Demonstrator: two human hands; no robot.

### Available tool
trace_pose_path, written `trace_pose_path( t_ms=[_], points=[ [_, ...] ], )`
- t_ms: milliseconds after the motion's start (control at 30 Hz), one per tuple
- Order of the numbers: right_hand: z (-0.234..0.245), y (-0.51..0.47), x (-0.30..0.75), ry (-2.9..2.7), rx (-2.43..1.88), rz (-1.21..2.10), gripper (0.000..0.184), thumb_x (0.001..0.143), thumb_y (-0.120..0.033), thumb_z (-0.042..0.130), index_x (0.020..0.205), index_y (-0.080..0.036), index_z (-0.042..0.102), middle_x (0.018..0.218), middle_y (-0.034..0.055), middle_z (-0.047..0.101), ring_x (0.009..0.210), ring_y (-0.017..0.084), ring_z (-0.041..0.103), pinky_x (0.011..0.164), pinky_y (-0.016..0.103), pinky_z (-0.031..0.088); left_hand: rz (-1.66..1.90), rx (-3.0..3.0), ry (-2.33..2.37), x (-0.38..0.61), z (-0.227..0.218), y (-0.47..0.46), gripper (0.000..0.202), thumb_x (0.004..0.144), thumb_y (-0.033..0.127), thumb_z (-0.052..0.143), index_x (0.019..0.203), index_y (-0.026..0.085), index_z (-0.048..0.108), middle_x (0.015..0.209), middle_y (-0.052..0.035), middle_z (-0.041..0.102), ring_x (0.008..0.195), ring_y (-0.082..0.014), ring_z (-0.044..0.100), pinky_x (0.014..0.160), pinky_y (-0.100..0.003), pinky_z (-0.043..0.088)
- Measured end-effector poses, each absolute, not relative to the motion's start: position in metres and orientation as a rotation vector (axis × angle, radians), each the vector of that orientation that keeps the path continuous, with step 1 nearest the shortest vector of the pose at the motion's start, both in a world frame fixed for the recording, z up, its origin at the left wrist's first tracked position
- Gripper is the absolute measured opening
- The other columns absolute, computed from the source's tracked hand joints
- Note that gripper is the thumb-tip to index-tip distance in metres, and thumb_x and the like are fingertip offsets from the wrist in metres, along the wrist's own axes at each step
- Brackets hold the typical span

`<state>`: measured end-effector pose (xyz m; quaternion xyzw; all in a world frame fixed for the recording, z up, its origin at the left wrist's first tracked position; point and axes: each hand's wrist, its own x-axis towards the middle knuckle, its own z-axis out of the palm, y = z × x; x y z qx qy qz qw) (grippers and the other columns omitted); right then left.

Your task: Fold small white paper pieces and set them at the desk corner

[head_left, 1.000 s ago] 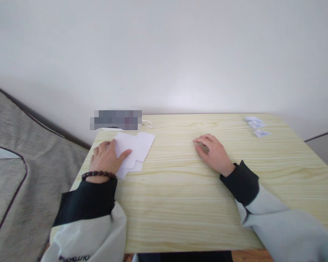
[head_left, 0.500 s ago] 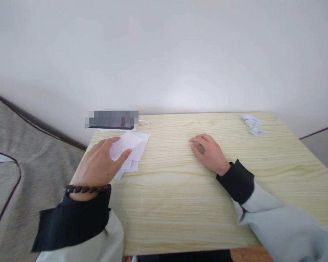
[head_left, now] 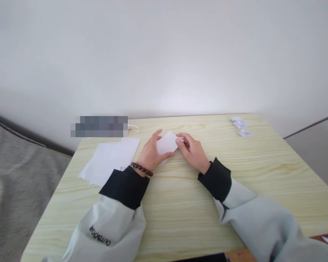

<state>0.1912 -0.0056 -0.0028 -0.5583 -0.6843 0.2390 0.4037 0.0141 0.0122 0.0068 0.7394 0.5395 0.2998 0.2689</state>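
A small white sheet of paper (head_left: 167, 142) is between my two hands, just above or on the middle of the table. My left hand (head_left: 153, 151) grips its left side, thumb below and fingers at the upper edge. At its right corner, my right hand (head_left: 191, 149) pinches the sheet between thumb and fingers. A loose pile of white paper sheets (head_left: 109, 158) lies to the left, partly hidden by my left forearm.
Several small folded paper pieces (head_left: 242, 127) lie at the back right of the wooden table (head_left: 180, 218). A blurred-out object (head_left: 100, 126) stands at the back left with a white cord (head_left: 133, 128) beside it. A white wall (head_left: 164, 58) rises behind.
My left hand has moved right from the paper pile to the middle, bringing a sheet. My right hand has shifted slightly left and taken hold of its corner. The view has shifted a little.
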Motion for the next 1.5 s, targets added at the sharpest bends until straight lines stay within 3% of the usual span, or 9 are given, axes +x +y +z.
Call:
trace_pose_path(
  t_ms=[167, 267, 367, 533, 667, 900, 1033, 1333, 1500],
  points=[
    [-0.006, -0.001, 0.193, -1.625, -1.364, 0.569, 0.031, 0.085, -0.034, 0.051, 0.112, -0.019, 0.05, 0.078, 0.0016, 0.066, 0.057, 0.013, 0.054, 0.061, 0.027, 0.044, 0.945, 1.524, 1.169, 0.012, 0.003, 0.016, 0.076, 0.066, 0.04, 0.069, 0.13, 0.014, 0.036, 0.096, -0.0087, 0.066, 0.085, -0.0223, 0.064, 0.073, -0.035, 0.051],
    [-0.007, 0.0, 0.193, -1.547, -1.259, 0.721, 0.037, 0.084, -0.037, 0.053, 0.116, -0.02, 0.048, 0.077, 0.0011, 0.064, 0.059, 0.013, 0.054, 0.06, 0.026, 0.044, 0.944, 1.491, 1.162, 0.007, 0.004, 0.015, 0.05, 0.068, 0.041, 0.068, 0.108, 0.015, 0.053, 0.091, -0.007, 0.068, 0.08, -0.0207, 0.064, 0.069, -0.031, 0.05],
    [-0.006, -0.001, 0.193, -1.478, -1.144, 0.977, 0.046, 0.079, -0.042, 0.06, 0.116, -0.019, 0.047, 0.075, -0.0004, 0.063, 0.059, 0.012, 0.053, 0.057, 0.024, 0.043, 0.989, 1.399, 1.185, 0.006, 0.005, 0.014, 0.035, 0.069, 0.04, 0.067, 0.091, 0.015, 0.055, 0.094, -0.0064, 0.068, 0.077, -0.0184, 0.064, 0.065, -0.027, 0.049],
    [-0.001, -0.003, 0.192, -1.651, -1.155, 1.011, 0.02, 0.081, -0.037, 0.059, 0.086, -0.017, 0.06, 0.065, -0.0012, 0.061, 0.052, 0.009, 0.047, 0.05, 0.021, 0.036, 0.958, 1.22, 1.153, 0.011, 0.008, 0.009, 0.039, 0.066, 0.042, 0.069, 0.09, 0.017, 0.051, 0.071, -0.0004, 0.068, 0.061, -0.0176, 0.064, 0.055, -0.027, 0.05],
    [-0.001, -0.004, 0.192, -1.638, -1.166, 0.93, 0.019, 0.085, -0.034, 0.052, 0.077, -0.017, 0.057, 0.058, -0.0034, 0.051, 0.051, 0.009, 0.045, 0.05, 0.021, 0.035, 0.919, 1.183, 1.147, 0.012, 0.011, 0.007, 0.04, 0.068, 0.049, 0.066, 0.088, 0.017, 0.052, 0.064, -0.0003, 0.068, 0.059, -0.0186, 0.065, 0.053, -0.027, 0.05],
    [-0.005, -0.004, 0.192, -1.589, -1.127, 1.004, 0.021, 0.084, -0.038, 0.053, 0.09, -0.018, 0.058, 0.058, -0.0037, 0.05, 0.051, 0.009, 0.047, 0.048, 0.021, 0.036, 0.833, 1.255, 1.156, 0.009, 0.014, 0.006, 0.049, 0.068, 0.047, 0.068, 0.102, 0.014, 0.057, 0.055, 0.0005, 0.065, 0.054, -0.0173, 0.063, 0.053, -0.027, 0.051],
    [-0.004, -0.004, 0.195, -1.545, -1.072, 1.084, 0.021, 0.082, -0.037, 0.055, 0.091, -0.018, 0.057, 0.057, -0.005, 0.049, 0.048, 0.009, 0.046, 0.046, 0.021, 0.036, 0.789, 1.191, 1.084, 0.004, 0.009, 0.007, 0.047, 0.067, 0.047, 0.068, 0.1, 0.013, 0.062, 0.071, -0.0038, 0.069, 0.059, -0.017, 0.063, 0.054, -0.028, 0.053],
    [-0.004, -0.007, 0.197, -1.551, -1.007, 1.169, 0.026, 0.083, -0.036, 0.054, 0.102, -0.018, 0.059, 0.056, -0.0048, 0.049, 0.047, 0.009, 0.046, 0.044, 0.02, 0.039, 0.793, 1.106, 0.996, 0.002, 0.009, 0.008, 0.044, 0.066, 0.039, 0.072, 0.102, 0.015, 0.062, 0.075, -0.004, 0.071, 0.063, -0.0159, 0.065, 0.057, -0.026, 0.053],
    [-0.001, -0.008, 0.197, -1.597, -1.055, 1.086, 0.023, 0.084, -0.032, 0.052, 0.096, -0.022, 0.068, 0.08, 0.0021, 0.065, 0.053, 0.009, 0.052, 0.045, 0.021, 0.043, 0.813, 0.982, 0.965, 0.001, 0.009, 0.01, 0.036, 0.066, 0.041, 0.069, 0.091, 0.015, 0.063, 0.063, -0.0023, 0.067, 0.055, -0.0167, 0.063, 0.05, -0.027, 0.052]
  ],
)
